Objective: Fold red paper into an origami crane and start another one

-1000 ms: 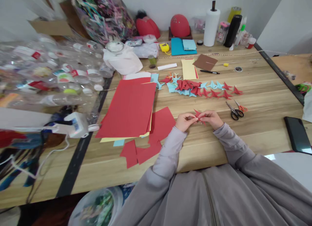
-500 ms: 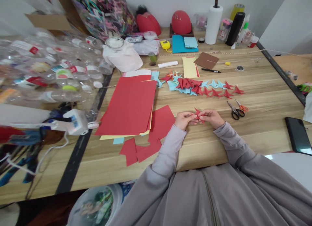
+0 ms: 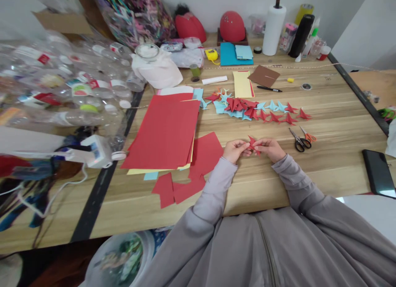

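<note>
A small red origami crane [image 3: 252, 142] is pinched between my two hands above the table's front part. My left hand [image 3: 235, 150] grips its left side with thumb and forefinger, and my right hand [image 3: 271, 149] holds the right side; the fingers hide part of it. Beyond my hands lies a cluster of folded red cranes [image 3: 239, 105] and light-blue cranes [image 3: 272, 105], some in rows to the right. To the left is a stack of red paper sheets [image 3: 165, 132], with red paper offcuts [image 3: 181, 190] in front of it.
Black-handled scissors [image 3: 300, 142] and orange scissors [image 3: 308, 135] lie right of my hands. A phone [image 3: 379, 171] rests at the right edge. Many plastic bottles [image 3: 89, 89] crowd the left side. A white power strip [image 3: 97, 151] with cables sits there too. Yellow paper strips [image 3: 243, 85] lie farther back.
Both hands stay in nearly the same place, still pinching the red crane, whose visible part looks slightly different between the fingers. The whole view has shifted slightly.
</note>
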Available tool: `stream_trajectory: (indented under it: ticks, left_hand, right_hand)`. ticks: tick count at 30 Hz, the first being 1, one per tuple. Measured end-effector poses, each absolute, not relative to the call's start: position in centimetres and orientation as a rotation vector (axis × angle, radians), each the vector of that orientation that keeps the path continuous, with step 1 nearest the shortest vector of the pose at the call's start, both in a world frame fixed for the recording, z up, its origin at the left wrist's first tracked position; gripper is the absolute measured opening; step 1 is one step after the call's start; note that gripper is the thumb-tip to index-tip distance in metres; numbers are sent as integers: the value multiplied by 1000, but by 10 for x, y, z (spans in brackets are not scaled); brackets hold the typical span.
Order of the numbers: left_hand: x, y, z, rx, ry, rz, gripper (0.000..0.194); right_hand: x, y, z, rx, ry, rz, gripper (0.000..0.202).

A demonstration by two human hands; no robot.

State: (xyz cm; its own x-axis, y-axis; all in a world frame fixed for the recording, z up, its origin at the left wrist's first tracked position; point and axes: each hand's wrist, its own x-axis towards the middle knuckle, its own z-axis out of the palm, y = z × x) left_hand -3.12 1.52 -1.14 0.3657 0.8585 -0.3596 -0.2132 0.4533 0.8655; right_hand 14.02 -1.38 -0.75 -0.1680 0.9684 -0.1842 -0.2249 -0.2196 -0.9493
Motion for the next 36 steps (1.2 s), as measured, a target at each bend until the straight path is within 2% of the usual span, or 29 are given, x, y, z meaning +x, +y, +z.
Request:
stream_trajectory:
  ticks: [11, 25, 36]
  left_hand:
    - [-26, 13, -10, 886, 981, 917, 48]
    - [-24, 12, -10, 917, 933, 910, 47]
    - [-25, 10, -5, 1005, 940, 941, 37]
  right_hand:
    - [139, -14, -8, -1112, -1031, 1573, 29]
    - [138, -13, -10, -1090, -972, 1579, 29]
    - [137, -14, -10, -1093, -978, 1572, 29]
